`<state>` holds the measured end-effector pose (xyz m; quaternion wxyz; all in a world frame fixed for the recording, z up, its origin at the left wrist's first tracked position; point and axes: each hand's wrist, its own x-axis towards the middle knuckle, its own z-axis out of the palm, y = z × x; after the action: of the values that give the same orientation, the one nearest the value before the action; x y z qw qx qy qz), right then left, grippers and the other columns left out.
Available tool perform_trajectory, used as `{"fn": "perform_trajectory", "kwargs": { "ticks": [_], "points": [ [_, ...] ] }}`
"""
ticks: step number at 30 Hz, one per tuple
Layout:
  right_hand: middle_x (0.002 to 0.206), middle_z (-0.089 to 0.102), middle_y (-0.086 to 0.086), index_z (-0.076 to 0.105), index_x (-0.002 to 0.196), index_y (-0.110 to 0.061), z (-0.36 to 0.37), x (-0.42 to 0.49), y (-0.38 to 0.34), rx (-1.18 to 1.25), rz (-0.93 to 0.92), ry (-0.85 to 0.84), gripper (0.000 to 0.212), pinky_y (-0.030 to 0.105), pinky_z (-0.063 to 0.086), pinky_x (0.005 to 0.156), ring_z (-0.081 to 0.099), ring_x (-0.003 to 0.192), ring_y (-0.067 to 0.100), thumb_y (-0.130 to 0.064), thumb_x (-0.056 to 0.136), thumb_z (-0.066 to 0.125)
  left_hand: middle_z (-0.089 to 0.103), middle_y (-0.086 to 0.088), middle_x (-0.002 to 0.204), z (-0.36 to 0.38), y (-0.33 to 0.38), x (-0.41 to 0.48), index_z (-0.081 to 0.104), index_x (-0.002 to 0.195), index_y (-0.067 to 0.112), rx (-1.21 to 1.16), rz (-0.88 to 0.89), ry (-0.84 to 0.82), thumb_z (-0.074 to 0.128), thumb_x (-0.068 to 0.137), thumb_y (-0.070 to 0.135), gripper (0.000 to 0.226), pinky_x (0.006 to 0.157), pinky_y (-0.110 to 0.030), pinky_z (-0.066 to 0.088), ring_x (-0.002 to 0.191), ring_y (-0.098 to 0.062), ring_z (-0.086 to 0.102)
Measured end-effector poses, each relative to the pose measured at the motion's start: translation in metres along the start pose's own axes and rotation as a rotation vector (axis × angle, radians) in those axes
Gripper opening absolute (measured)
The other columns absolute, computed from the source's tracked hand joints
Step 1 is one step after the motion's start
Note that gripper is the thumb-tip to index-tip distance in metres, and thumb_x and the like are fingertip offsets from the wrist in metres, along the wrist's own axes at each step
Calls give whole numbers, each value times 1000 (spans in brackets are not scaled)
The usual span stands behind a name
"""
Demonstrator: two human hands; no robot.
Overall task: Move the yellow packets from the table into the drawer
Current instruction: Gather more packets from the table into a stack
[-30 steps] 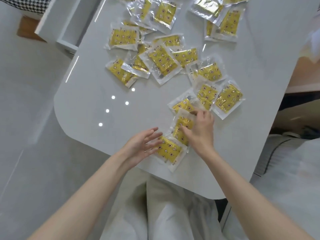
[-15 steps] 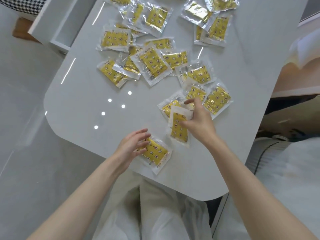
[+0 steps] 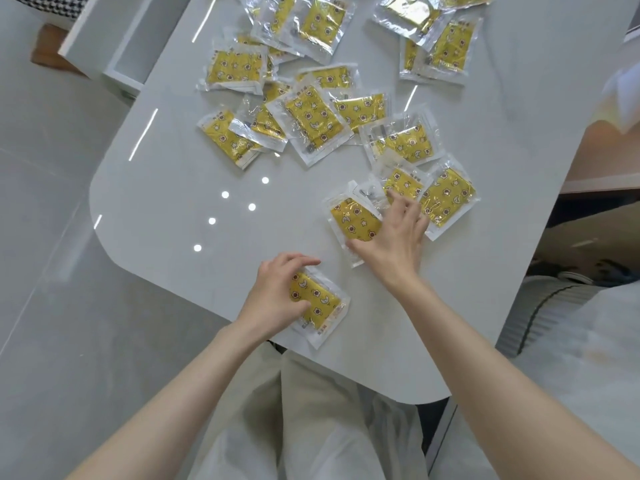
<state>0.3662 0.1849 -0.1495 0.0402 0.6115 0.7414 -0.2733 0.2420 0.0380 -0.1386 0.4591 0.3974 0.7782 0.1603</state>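
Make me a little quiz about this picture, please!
1. True or false: the left hand holds one yellow star-patterned plastic packet, and the right hand touches another packet.
2. Where is the open white drawer? A) beside the glossy white table's far left edge B) at its right C) under the knees
3. Fill in: the hand nearer the big packet pile is the ___ one.
Key: 1 true; 2 A; 3 right.
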Motion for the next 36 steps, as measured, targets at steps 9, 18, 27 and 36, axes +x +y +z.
{"fn": "perform_trajectory", "kwargs": {
  "ticks": [9, 18, 27, 36],
  "points": [
    [122, 59, 1, 39, 128, -19, 3, 5, 5, 247, 98, -50, 80, 41, 52, 87, 59, 110, 24, -28, 63, 84, 33, 9, 136, 4, -7, 14, 32, 141, 37, 521, 189, -5, 80, 67, 33, 88, 102, -31, 26, 126, -19, 24],
    [112, 56, -2, 49, 131, -9, -14, -4, 3, 371, 202, -250, 64, 27, 44, 86, 55, 104, 16, -28, 77, 77, 39, 9, 99, 5, -10, 7, 50, 117, 25, 517, 188, -36, 68, 79, 32, 42, 86, -27, 28, 104, -15, 43],
    [124, 61, 5, 50, 129, -14, -54, -52, -18, 710, 276, -343, 59, 32, 51, 85, 64, 105, 20, -31, 78, 74, 61, -4, 93, -58, -8, -48, 49, 108, 14, -34, -241, 66, 56, 92, 27, 21, 64, -30, 39, 82, -23, 56],
    [107, 66, 1, 49, 122, -16, -147, -89, -81, 815, 177, -373, 48, 23, 50, 68, 66, 89, 14, -21, 82, 74, 62, -7, 86, -163, 54, -102, 56, 91, 4, -489, -290, 295, 66, 87, 24, 22, 64, -26, 40, 74, -17, 56]
  ]
}}
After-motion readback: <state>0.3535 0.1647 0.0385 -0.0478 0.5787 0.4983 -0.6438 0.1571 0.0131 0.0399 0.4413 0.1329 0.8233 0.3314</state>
